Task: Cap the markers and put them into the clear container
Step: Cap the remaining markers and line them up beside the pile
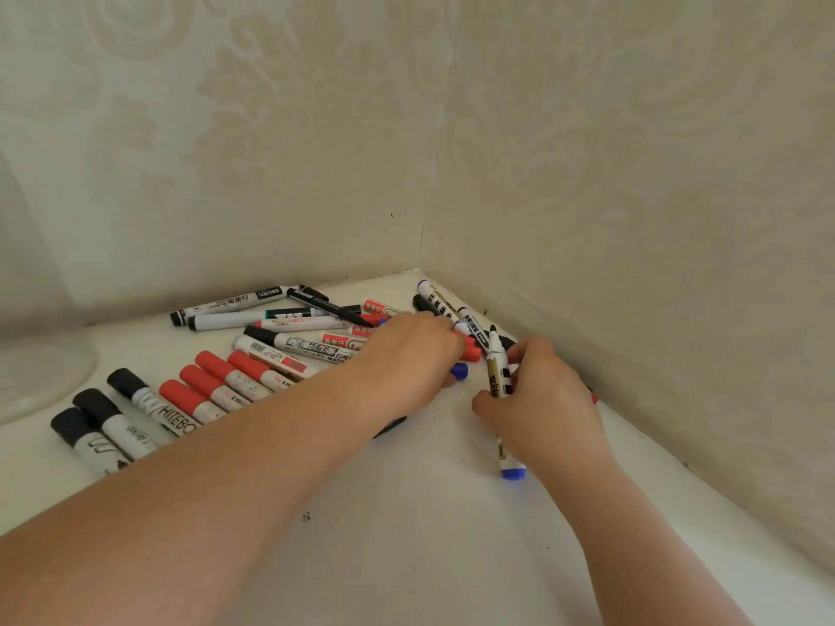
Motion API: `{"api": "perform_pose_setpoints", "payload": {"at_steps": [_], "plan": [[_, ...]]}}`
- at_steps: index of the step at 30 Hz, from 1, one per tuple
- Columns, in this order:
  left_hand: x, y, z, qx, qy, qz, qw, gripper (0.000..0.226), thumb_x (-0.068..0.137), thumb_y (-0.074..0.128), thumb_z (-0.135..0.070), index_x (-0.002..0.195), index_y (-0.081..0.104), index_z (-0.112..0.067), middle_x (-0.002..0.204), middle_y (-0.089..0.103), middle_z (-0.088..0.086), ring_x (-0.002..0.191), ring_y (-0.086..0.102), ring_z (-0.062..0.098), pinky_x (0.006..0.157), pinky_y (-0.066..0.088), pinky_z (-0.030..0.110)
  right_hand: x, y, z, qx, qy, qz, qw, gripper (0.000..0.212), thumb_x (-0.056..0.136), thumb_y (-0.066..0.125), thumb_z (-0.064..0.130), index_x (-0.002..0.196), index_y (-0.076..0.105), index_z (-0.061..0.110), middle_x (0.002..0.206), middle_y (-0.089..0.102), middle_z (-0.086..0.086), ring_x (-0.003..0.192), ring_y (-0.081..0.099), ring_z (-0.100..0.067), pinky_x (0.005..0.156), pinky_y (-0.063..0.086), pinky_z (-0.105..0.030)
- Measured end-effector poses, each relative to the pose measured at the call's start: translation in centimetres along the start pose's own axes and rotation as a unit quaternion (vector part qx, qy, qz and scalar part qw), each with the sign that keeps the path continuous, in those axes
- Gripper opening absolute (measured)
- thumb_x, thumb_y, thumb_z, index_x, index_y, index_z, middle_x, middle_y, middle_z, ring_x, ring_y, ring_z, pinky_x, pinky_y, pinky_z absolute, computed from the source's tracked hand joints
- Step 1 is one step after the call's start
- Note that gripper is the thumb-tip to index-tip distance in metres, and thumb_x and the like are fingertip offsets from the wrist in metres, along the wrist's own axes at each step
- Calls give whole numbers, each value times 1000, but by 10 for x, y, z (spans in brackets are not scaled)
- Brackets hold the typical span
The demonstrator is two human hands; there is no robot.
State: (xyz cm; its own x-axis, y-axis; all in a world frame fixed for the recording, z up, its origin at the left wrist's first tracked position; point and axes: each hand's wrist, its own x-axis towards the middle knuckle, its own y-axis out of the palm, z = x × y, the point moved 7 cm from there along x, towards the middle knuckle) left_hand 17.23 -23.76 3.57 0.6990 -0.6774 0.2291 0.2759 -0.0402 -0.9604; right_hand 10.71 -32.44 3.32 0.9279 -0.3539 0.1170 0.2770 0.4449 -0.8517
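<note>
A right hand pinches an uncapped white marker upright; the left hand curls over scattered red-capped markers on a white table.

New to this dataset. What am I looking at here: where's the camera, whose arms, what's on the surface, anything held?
There is no robot. One wide-angle camera sits on a person's head and looks forward and down, so the two bare arms coming in from the bottom edge are the wearer's own.

The surface is a white tabletop pushed into a corner of patterned wallpaper. Whiteboard markers lie scattered on it: a row with red caps, some with black caps, and a looser pile toward the corner.

The right hand grips an uncapped marker, its dark tip pointing up. The left hand reaches into the pile, its fingers curled by a red cap and a blue cap; whether it grips either I cannot tell.

A clear rounded object, probably the container, sits at the left edge.
</note>
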Motion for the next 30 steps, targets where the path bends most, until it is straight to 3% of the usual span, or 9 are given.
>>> {"api": "perform_pose_setpoints", "payload": {"at_steps": [2,5,8,12,17,21,25,28,30], "plan": [[-5,0,4,-52,-6,10,999,30,92,48,-26,117,56,-12,112,54,9,105,51,26,71,30,28,-1,-1,2,0,-9,-11,1000,32,76,60,22,102,43,14,87,62,-2,79,60,-23,63,44,-32],[-25,-18,26,-237,-57,-48,969,28,92,48,-24,118,55,-17,106,52,3,98,53,21,67,30,22,-5,-4,10,39,-41,-25,998,29,77,60,23,102,46,17,81,59,2,74,60,-23,64,52,-38],[-58,-26,64,-398,-166,-89,898,21,92,49,-22,112,52,-26,102,55,-9,91,58,11,69,40,13,-14,0,27,100,-106,0,989,22,79,61,24,96,47,27,74,53,10,64,54,-13,58,53,-37],[-101,-18,88,-597,-230,-141,756,24,89,50,-10,97,52,-32,99,67,-3,80,68,9,81,48,25,-25,9,50,79,-199,43,976,22,82,63,32,94,47,43,79,48,24,72,48,2,61,40,-14],[-124,-15,91,-651,-203,-165,713,29,86,52,-2,90,65,-28,93,70,-7,86,68,10,87,50,33,-30,13,58,59,-239,49,968,33,81,64,35,113,58,40,86,40,39,83,47,9,71,36,-4],[-126,-19,86,-658,-176,-165,714,29,86,53,-2,88,64,-28,91,70,-13,88,67,8,85,52,27,-31,11,60,84,-255,38,963,32,78,66,34,109,61,41,90,47,39,84,46,20,69,36,-2],[-125,-19,82,-654,-154,-149,726,28,86,53,-2,91,62,-27,92,70,-15,90,66,5,83,50,17,-33,11,63,75,-269,30,960,32,78,68,31,109,63,37,94,54,32,87,52,10,71,38,-4],[-123,-20,73,-603,-129,-119,778,28,85,56,-6,95,61,-31,97,69,-18,94,62,-4,83,46,10,-35,12,65,63,-287,15,956,33,76,72,26,106,65,35,95,61,21,92,52,2,75,40,-7],[-124,-21,70,-528,-106,-117,835,27,86,56,-16,101,58,-38,97,68,-20,94,61,-6,84,45,10,-37,12,67,58,-289,20,955,35,75,72,27,102,60,46,89,58,28,89,50,9,70,38,-3]]}}
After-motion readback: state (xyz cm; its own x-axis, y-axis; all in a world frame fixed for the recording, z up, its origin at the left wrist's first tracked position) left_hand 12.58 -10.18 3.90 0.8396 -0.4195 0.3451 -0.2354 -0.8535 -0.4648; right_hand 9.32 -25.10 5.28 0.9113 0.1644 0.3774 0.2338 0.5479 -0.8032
